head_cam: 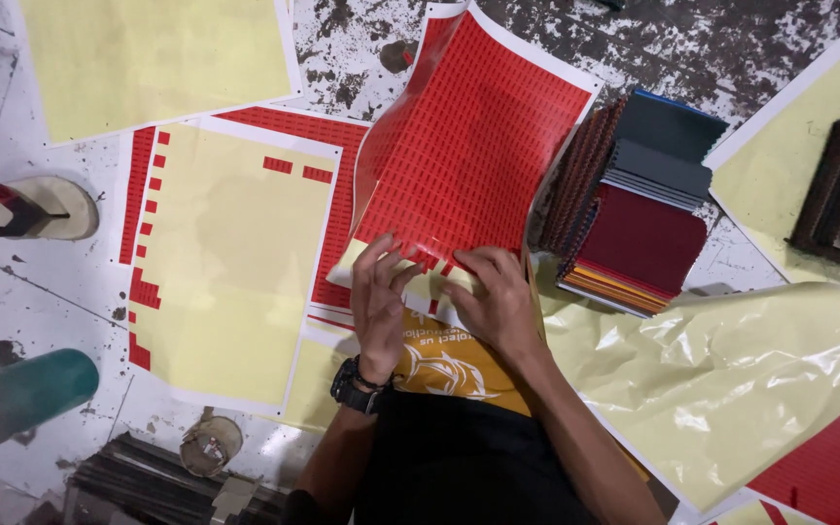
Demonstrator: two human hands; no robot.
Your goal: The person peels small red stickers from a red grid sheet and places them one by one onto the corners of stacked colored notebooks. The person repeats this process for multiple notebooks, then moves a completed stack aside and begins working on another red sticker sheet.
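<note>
A large red sticker sheet [469, 146] with rows of small red labels curls up in front of me, its lower edge resting on my lap. My left hand [379, 303], with a black watch on the wrist, pinches that lower edge where labels have been peeled away to pale yellow backing. My right hand [498, 297] grips the same edge just to the right, fingers curled over it. Both hands sit close together above my yellow shirt [449, 369].
A stack of spiral notebooks [634, 204] stands to the right. A peeled yellow backing sheet [235, 262] with a few red labels lies to the left, and others lie around. A crumpled yellow film [731, 369], a sandal [26, 207] and a teal cylinder [21, 394] are on the stained floor.
</note>
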